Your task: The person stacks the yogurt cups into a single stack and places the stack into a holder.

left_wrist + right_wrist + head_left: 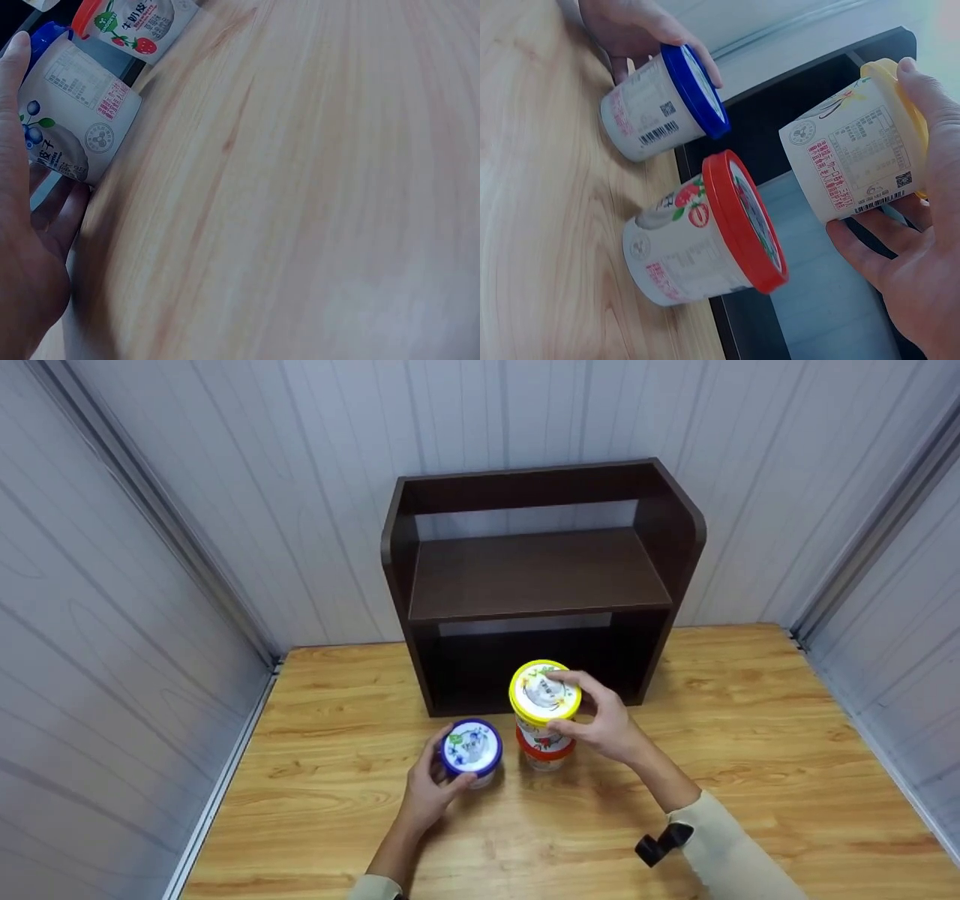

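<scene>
My right hand grips a white tub with a yellow lid, holding it raised above a second tub. That second one, a white tub with a red lid, stands on the wooden table with strawberries printed on its side. In the right wrist view a gap shows between the two. My left hand has its fingers and thumb around a white tub with a blue lid, which carries blueberry pictures. The blue-lidded tub stands upright on the table, left of the red-lidded one.
Behind the tubs stands a dark brown two-level shelf, its lower compartment just beyond them. The wood-grain table runs to pale panelled walls at the back and sides. A black strap piece sits on the right sleeve.
</scene>
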Demonstrator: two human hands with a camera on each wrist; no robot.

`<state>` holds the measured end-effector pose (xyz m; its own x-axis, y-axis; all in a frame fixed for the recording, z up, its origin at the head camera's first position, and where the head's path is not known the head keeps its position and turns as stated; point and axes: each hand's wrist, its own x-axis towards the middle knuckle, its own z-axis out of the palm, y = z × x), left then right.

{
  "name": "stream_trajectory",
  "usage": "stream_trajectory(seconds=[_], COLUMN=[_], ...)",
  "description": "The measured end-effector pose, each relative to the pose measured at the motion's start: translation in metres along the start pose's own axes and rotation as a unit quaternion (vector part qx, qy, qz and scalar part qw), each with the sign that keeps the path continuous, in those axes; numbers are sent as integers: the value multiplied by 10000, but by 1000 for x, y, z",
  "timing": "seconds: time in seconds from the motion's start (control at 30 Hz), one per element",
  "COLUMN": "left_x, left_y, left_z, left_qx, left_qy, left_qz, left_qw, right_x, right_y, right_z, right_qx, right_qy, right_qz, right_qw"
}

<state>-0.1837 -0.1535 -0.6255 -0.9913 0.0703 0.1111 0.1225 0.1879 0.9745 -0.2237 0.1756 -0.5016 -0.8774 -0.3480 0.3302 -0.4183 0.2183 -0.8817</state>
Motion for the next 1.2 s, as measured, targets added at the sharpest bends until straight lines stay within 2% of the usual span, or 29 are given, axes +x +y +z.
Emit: stream_trajectory(seconds=[0.23,0.5,0.83,1.03,1.2], left_x=[-2,-1,-2,-1,1], left_y=[-1,-1,1,2,2], left_z=[0,0,-2,-1,1], left_qx=[11,-2,120,113,79], left_qy=[-36,-32,-32,-95,-122], left_qz=[114,13,-46,80,25], left_qw=[9999,10000,9999,9999,9999], right_x=[3,7,14,16,17], right_y=[-3,-8,-14,-15,-17], right_z=[11,21,38,49,57], right_qx=[126,268,109,367,507], right_qy=[-201,-376,-524,-575,-601], right_qz=[-73,-216,-38,-94,3], right_qw=[9997,9987,9986,9976,9969])
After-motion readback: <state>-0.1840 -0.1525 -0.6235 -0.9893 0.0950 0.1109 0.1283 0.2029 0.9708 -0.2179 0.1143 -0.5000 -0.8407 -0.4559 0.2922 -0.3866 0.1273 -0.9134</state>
